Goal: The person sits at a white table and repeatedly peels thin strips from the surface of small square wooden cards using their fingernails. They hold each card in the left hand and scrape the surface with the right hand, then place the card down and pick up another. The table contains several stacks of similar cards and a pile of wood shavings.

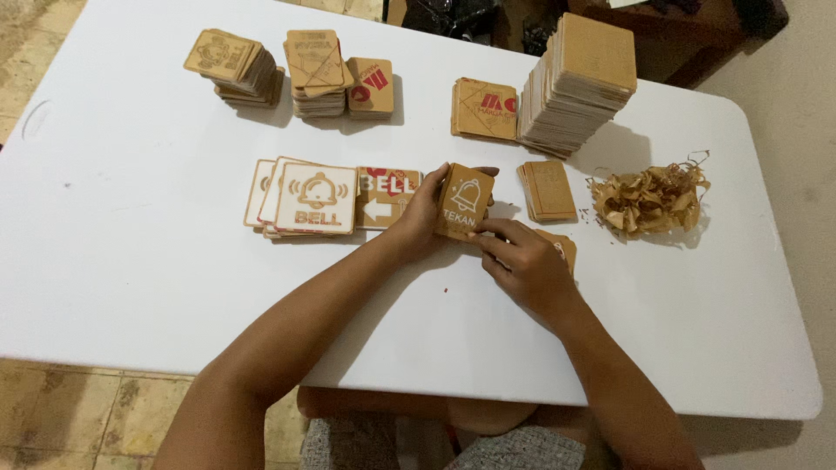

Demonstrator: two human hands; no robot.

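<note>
A white tabletop (131, 261) fills most of the frame, with tiled floor showing at the left edge and lower left. At upper right stands the tallest stack of brown square plates (579, 83), leaning slightly, and just left of it a low pile with red markings (484, 109). Along the upper left sit three shorter stacks (296, 71) side by side. At right of centre lies a heap of curled brown paper scraps (651, 198), and between it and the hands a small thin stack (549, 190). Left of centre, several white-faced plates cut with a bell outline (316, 198) are fanned flat, overlapping another plate with an arrow (387, 198).

In the middle, the left hand (424, 218) has its fingers wrapped around the left edge of a brown bell plate (464, 202), holding it tilted up off the tabletop. The right hand (527, 265) pinches that plate's lower right corner with curled fingers (492, 233).
</note>
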